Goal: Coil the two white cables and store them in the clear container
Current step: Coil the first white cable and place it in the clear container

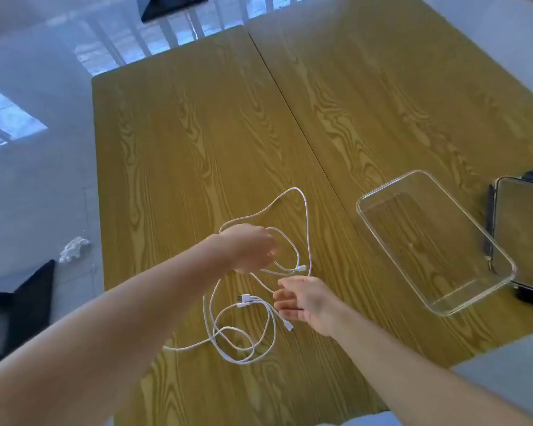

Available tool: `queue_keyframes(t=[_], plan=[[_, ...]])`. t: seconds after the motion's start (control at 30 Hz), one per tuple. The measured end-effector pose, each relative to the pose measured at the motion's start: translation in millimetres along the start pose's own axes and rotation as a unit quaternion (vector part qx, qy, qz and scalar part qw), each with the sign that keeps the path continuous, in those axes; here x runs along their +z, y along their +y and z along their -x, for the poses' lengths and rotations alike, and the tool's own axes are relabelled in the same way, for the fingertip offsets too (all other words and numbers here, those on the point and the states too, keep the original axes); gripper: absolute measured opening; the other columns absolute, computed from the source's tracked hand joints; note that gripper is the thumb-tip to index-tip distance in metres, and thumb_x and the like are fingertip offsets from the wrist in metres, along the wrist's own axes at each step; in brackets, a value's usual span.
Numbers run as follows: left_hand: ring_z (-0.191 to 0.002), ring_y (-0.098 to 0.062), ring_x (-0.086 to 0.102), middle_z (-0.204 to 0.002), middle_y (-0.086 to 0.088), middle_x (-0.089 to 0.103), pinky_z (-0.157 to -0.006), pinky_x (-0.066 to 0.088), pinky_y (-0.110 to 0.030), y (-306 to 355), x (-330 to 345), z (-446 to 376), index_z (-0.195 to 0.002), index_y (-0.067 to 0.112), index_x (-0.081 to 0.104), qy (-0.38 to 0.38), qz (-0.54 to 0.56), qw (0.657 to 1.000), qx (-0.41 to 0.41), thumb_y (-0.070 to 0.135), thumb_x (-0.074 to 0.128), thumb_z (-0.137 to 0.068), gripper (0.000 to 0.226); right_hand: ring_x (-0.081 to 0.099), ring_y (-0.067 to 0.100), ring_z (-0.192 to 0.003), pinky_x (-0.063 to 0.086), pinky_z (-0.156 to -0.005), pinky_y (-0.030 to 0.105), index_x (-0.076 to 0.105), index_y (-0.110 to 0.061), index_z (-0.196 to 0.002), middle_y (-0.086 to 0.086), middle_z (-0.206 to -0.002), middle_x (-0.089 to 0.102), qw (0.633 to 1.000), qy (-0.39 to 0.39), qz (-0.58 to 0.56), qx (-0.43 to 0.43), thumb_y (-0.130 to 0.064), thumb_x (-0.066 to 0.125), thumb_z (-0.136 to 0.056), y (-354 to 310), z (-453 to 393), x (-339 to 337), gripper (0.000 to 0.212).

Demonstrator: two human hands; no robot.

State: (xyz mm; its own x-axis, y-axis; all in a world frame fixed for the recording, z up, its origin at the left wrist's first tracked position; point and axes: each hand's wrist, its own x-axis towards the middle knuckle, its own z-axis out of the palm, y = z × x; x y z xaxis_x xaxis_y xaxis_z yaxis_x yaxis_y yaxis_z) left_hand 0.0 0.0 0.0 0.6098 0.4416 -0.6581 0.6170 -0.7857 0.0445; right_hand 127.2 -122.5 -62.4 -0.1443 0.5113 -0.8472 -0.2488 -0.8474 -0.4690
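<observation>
On the wood-grain worktop in front of you, the two white cables lie uncoiled in a loose tangle of overlapping loops, their plugs scattered among the strands. Your left hand is over the upper part of the tangle, fingers curled down where the strands run beneath it; whether it actually grips one, you cannot tell from this view. Your right hand sits just beside it, lower, fingers curled and pinching a strand near the tangle's right side. The clear container stands well apart to your right on the same worktop, with a dark-framed lid touching its far side.
</observation>
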Motion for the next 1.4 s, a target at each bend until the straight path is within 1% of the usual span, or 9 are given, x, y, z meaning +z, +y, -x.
queue_keyframes(t=[0.1,0.2,0.33,0.57,0.8,0.9,1.07,1.17,1.4], plan=[[-0.106,-0.022,0.06,-0.109,0.005,0.067,-0.1,0.044,-0.036,4.1,1.1,-12.0,-0.114,0.019,0.066,-0.011,-0.026,1.0,0.012,0.026,0.037,-0.103,0.032,0.066,0.025,-0.077,0.061,-0.071,0.035,0.061,-0.005,-0.113,0.015,-0.098,0.068,1.0,0.0,-0.014,0.008,-0.013,0.057,-0.098,-6.8,-4.2,0.9,0.017],[-0.089,-0.015,0.051,-0.078,0.014,0.051,-0.104,0.035,-0.035,8.3,-2.9,-20.8,-0.107,0.02,0.066,-0.045,-0.018,0.999,0.018,0.032,0.039,-0.102,0.031,0.067,0.026,-0.076,0.061,-0.072,0.036,0.062,-0.005,-0.11,0.015,-0.095,0.068,0.998,0.006,-0.055,0.016,-0.013,0.056,-0.099,-8.0,-9.4,-1.6,0.015],[-0.085,-0.02,0.062,-0.09,0.007,0.061,-0.081,0.056,-0.041,7.9,-2.2,-24.5,-0.109,0.023,0.07,-0.071,0.082,0.994,-0.002,0.033,0.045,-0.101,0.028,0.067,0.024,-0.072,0.061,-0.07,0.037,0.064,-0.003,-0.101,0.014,-0.087,0.069,0.99,0.018,-0.134,0.027,-0.013,0.056,-0.1,-12.0,-12.0,-6.5,0.013],[-0.086,-0.019,0.065,-0.091,0.005,0.068,-0.081,0.055,-0.041,-3.2,13.7,4.7,-0.101,0.019,0.071,0.061,0.273,0.96,-0.033,0.029,0.055,-0.1,0.019,0.07,0.023,-0.074,0.061,-0.063,0.036,0.062,-0.002,-0.103,0.014,-0.088,0.07,0.982,-0.018,-0.187,-0.025,-0.011,0.051,-0.102,-28.6,0.5,0.0,0.015],[-0.064,0.002,0.06,-0.071,0.02,0.067,-0.062,0.046,-0.015,1.7,23.9,54.0,-0.081,0.032,0.068,0.253,0.453,0.852,-0.07,0.024,0.063,-0.095,0.017,0.074,0.024,-0.076,0.061,-0.069,0.038,0.062,-0.006,-0.094,0.012,-0.084,0.074,0.976,-0.068,-0.173,-0.113,-0.01,0.053,-0.101,-43.0,33.6,14.1,0.012],[-0.068,0.001,0.065,-0.075,0.02,0.071,-0.067,0.048,-0.013,6.9,22.8,80.3,-0.083,0.03,0.072,0.322,0.477,0.814,-0.082,0.021,0.065,-0.094,0.016,0.074,0.023,-0.074,0.061,-0.069,0.038,0.06,-0.008,-0.089,0.013,-0.086,0.077,0.977,-0.067,-0.146,-0.139,-0.009,0.053,-0.1,-45.5,51.4,19.4,0.013],[-0.076,-0.024,0.073,-0.074,0.008,0.074,-0.078,0.061,-0.047,13.3,17.9,116.0,-0.083,0.03,0.074,0.393,0.539,0.735,-0.12,0.026,0.065,-0.094,0.015,0.074,0.024,-0.073,0.06,-0.067,0.037,0.061,-0.006,-0.092,0.015,-0.085,0.077,0.976,-0.067,-0.103,-0.182,-0.007,0.054,-0.098,-45.4,77.8,24.9,0.009],[-0.063,-0.013,0.07,-0.061,0.008,0.067,-0.071,0.061,-0.044,19.2,15.8,136.3,-0.085,0.034,0.074,0.44,0.571,0.681,-0.124,0.031,0.062,-0.096,0.017,0.074,0.023,-0.07,0.06,-0.065,0.036,0.063,-0.006,-0.093,0.013,-0.077,0.075,0.97,-0.064,-0.08,-0.22,-0.004,0.053,-0.097,-49.4,95.1,30.4,0.011],[-0.036,-0.01,0.047,-0.046,0.002,0.039,-0.051,0.061,-0.039,31.5,18.0,177.8,-0.083,0.022,0.076,0.464,0.741,0.472,-0.112,0.035,0.047,-0.102,0.038,0.066,0.022,-0.057,0.06,-0.058,0.039,0.071,-0.006,-0.093,0.009,-0.065,0.066,0.953,-0.108,-0.071,-0.272,-0.007,0.052,-0.099,-62.7,140.3,51.4,0.02]])
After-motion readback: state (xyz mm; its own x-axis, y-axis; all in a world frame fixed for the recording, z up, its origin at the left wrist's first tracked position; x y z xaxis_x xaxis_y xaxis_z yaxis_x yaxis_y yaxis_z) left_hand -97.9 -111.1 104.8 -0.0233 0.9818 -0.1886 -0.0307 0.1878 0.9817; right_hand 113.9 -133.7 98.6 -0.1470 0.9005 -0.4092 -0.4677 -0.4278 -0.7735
